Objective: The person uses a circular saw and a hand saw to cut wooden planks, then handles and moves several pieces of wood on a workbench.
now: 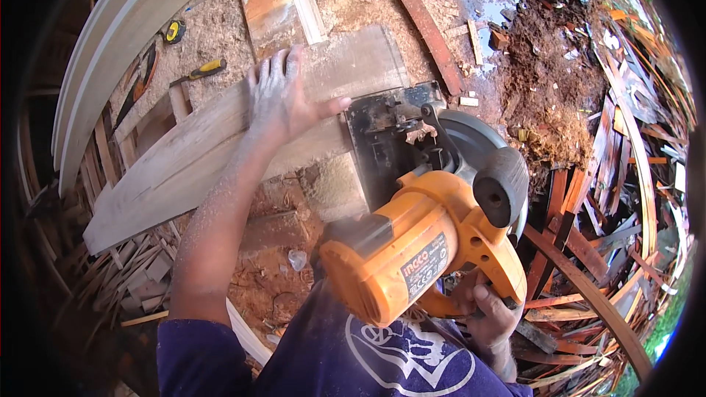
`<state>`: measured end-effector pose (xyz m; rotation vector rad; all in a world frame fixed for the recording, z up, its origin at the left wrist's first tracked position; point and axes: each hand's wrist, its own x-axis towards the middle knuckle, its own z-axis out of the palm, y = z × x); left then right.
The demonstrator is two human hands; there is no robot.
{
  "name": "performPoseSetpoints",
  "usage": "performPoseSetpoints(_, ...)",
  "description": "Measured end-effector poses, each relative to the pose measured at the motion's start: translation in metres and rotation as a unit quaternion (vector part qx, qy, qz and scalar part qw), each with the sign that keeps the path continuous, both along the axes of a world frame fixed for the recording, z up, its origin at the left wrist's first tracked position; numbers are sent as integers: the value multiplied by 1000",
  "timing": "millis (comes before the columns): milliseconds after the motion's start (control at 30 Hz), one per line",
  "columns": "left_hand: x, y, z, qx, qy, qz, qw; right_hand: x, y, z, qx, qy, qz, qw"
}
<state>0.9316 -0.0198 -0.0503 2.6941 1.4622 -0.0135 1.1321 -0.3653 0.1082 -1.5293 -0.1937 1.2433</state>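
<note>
My left hand [283,99], coated in pale dust, rests with fingers spread on a pale curved wooden board [169,165], fingertips at its far edge and thumb pointing toward the saw's base plate. My right hand [485,309] grips the rear handle of an orange and black circular saw [423,242], whose black base plate [371,158] lies across the board's right part. The saw's body hides much of what is beneath it. Under the board's far side runs a wooden plank [268,4], pale along one edge.
Curved pale boards [103,37] stand at upper left, near a yellow tape measure [175,31] and a yellow-handled tool [208,69]. A reddish plank [430,40] lies on sawdust at the back. Heaped wood offcuts [603,265] fill the right side, with more scraps at lower left.
</note>
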Motion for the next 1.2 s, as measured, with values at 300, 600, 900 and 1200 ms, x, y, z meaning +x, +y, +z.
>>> performPoseSetpoints(300,0,1,5,-3,-12,-11,1000,0,1,-3,25,64,-36,997)
performPoseSetpoints(600,-3,4,2,-38,19,-9,999,5,0,-4,28,-7,7,1000)
performPoseSetpoints(900,0,2,6,-46,6,18,999,8,3,-7,31,56,-19,998)
performPoseSetpoints(1200,0,2,5,-27,-31,6,999,6,9,-4,22,44,-34,998)
